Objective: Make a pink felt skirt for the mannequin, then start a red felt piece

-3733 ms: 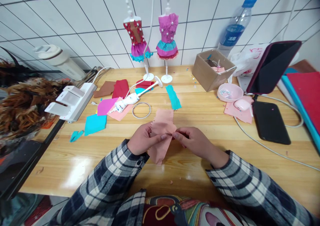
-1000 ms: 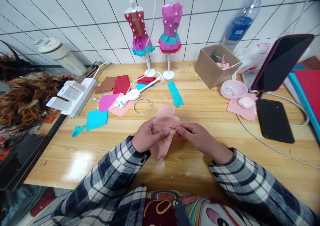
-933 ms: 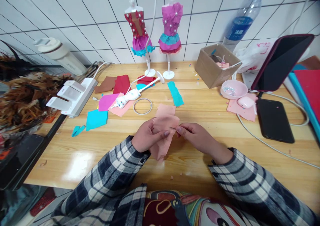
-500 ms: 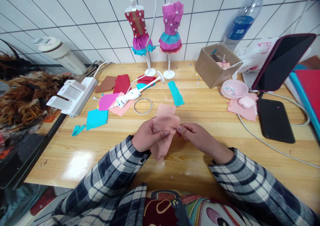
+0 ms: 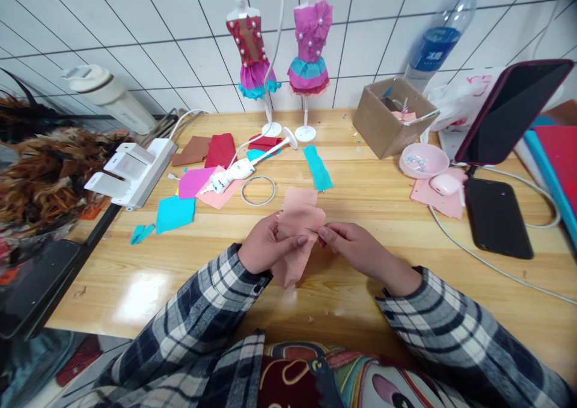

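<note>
Holding pink fabric point(image 5: 298, 228) low over the worktop point(image 5: 180, 276), centre. Left hand point(image 5: 265, 250) grip is pinched on its left side; right hand point(image 5: 356, 250) grip is pinched narrow at its right edge. The fabric's long axis runs far-to-near, with the near end slanting left. Cardboard box point(image 5: 383, 133) is open with pink scraps inside. Pink bowl point(image 5: 422, 166) holds small pale bits, too small to tell.
</note>
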Demonstrator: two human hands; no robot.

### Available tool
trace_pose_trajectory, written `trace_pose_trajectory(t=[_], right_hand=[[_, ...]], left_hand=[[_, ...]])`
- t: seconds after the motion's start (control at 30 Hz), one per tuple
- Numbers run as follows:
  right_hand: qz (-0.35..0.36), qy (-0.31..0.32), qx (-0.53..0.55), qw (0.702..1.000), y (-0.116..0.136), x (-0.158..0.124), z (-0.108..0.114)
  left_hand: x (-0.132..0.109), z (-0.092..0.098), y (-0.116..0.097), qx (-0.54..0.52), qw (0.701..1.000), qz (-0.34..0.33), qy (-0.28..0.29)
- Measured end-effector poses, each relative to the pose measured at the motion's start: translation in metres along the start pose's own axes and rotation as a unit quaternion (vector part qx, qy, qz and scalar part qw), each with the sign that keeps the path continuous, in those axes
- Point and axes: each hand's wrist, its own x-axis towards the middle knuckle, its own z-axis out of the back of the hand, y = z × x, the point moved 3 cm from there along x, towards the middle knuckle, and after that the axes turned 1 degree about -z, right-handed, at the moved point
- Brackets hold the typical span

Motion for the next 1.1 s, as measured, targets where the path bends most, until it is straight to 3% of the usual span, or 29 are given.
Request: trace_pose_trajectory(t=[0.3,0.6,0.8,1.1], right_hand=[[-0.001,0.003,0.004,1.0,0.0,-0.0003,-0.0018],[-0.013,-0.001,0.005,1.0,-0.0006,-0.0009,-0.001],[-0.011,0.0,0.004,1.0,-0.0013,-0.0002,-0.0025],[-0.011,-0.001,0.01,1.0,-0.0016,0.0003,-0.003]], left_hand=[[-0.0008,0.0013,0.0026,0.002,0.999,0.024,-0.037],[-0.0003,0.0016,0.0008,0.001,0.999,-0.004,-0.048],[-0.0006,-0.0004,-0.0009,0.001,1.0,0.004,-0.013],[-0.0012,-0.0013,0.0022,-0.019,0.999,0.029,-0.032]])
